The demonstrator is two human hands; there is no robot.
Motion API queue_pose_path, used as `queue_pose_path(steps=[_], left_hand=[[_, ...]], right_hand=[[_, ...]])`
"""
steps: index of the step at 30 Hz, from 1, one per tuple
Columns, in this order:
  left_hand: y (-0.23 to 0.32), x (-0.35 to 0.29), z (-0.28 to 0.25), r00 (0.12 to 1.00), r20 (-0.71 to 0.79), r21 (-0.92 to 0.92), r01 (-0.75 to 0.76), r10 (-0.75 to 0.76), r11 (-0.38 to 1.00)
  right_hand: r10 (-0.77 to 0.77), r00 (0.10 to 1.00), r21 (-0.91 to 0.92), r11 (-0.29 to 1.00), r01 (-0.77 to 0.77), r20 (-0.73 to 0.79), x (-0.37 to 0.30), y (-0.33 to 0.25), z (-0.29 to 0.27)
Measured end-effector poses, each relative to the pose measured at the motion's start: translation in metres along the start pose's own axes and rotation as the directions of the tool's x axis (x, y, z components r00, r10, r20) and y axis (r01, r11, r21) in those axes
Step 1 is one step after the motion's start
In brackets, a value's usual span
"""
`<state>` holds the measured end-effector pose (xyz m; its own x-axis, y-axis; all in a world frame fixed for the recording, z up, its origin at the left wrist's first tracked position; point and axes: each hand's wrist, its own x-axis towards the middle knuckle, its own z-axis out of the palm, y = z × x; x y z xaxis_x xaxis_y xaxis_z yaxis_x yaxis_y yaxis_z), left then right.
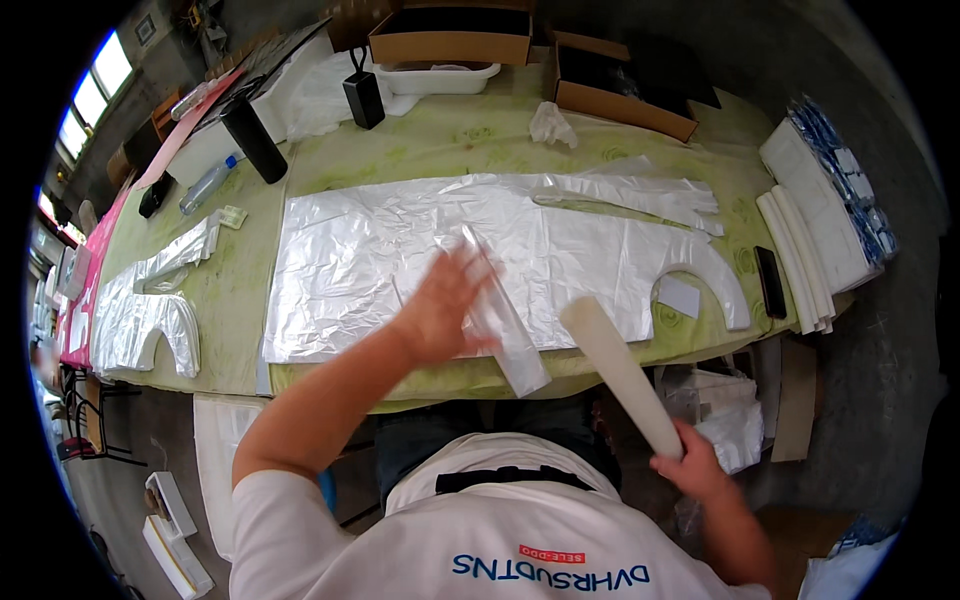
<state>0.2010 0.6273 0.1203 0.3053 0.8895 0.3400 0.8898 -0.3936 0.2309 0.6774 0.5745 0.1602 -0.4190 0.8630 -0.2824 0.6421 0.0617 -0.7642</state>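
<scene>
Head: phone beside white rolls; card inside curve of plastic sheet

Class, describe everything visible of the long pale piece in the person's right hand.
The long pale piece is plain cream, with a rounded far end; its material is unclear. The right hand grips its lower end. It slants up and leftward, overlapping the silvery sheet in view; I cannot tell whether they touch.
</scene>
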Motion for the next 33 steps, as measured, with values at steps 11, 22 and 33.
queue_pose_path(steps=[11,22,33], left_hand=[[0.036,-0.046,-0.02,0.951,0.245,-0.113,-0.168,0.191,0.979],[0.065,-0.039,-0.008,0.988,0.155,-0.051,0.026,-0.018,0.998],[0.046,-0.052,-0.011,0.998,-0.028,-0.296,-0.065,0.059,0.953]], right_hand=[[-0.476,0.851,-0.616,0.608,0.501,0.222,0.22,-0.106,0.002],[-0.744,0.668,-0.756,0.429,0.494,0.014,0.278,-0.114,0.041],[-0.856,0.47,-0.262,0.414,0.872,0.214,0.208,-0.115,0.111]])
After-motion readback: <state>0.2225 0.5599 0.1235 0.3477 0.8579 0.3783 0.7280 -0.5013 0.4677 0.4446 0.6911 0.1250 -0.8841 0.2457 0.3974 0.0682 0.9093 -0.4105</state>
